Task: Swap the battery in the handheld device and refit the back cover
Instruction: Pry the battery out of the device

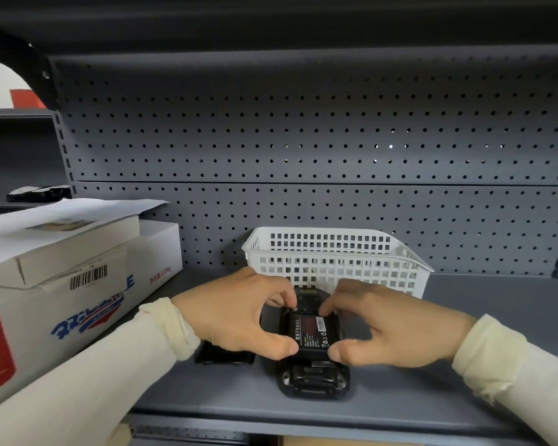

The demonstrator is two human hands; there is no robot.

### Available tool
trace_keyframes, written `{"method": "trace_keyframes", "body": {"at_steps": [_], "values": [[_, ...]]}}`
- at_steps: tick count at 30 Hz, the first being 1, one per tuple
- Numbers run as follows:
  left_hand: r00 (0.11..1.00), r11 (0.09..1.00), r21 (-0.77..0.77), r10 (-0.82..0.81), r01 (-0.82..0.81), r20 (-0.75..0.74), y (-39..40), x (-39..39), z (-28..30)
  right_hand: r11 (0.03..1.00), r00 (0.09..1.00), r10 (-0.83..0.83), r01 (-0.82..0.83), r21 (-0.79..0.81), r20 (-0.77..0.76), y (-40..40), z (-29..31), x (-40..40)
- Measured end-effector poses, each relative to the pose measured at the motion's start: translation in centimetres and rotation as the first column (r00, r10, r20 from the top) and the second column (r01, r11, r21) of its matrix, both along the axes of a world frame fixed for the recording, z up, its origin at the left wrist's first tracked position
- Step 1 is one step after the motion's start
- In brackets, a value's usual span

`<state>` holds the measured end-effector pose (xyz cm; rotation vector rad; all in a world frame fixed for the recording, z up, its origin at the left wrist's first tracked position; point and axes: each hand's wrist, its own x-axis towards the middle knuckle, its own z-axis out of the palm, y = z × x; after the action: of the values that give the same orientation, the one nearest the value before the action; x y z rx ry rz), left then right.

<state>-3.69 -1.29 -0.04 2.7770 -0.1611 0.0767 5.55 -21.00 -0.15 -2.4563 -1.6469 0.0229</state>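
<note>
Battery (pixel 313 333), black with a printed label, is seen seated in the open back of the handheld device (pixel 313 378), which lies face down near the front edge of the grey shelf (pixel 464 391), about midway along it. The battery is pinched at its left side by the left hand (pixel 239 317), thumb at the near corner and forefinger at the far corner, and at its right side by the right hand (pixel 397 329) in the same way; both sets of fingers are closed narrowly on it. A black part that may be the back cover (pixel 224 357) is laid just left of the device, partly hidden under the left hand. A white basket (pixel 335 262) is set just behind the device, against the perforated back panel (pixel 303 140). Cardboard boxes (pixel 62 284) are stacked at the shelf's left end
</note>
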Motion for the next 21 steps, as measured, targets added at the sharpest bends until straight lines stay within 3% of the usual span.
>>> {"method": "trace_keyframes", "body": {"at_steps": [9, 21], "values": [[1.0, 1.0, 0.006, -0.009, 0.009, -0.016, 0.2, 0.0, 0.0, 0.996, 0.998, -0.039, 0.035, -0.08, -0.051, 0.9, 1.2, -0.2], [0.999, 0.999, 0.04, -0.034, 0.035, -0.03, 0.6, 0.0, -0.1, 0.995, 0.974, -0.1, 0.092, -0.045, -0.204, 1.2, 1.0, 0.0]]}}
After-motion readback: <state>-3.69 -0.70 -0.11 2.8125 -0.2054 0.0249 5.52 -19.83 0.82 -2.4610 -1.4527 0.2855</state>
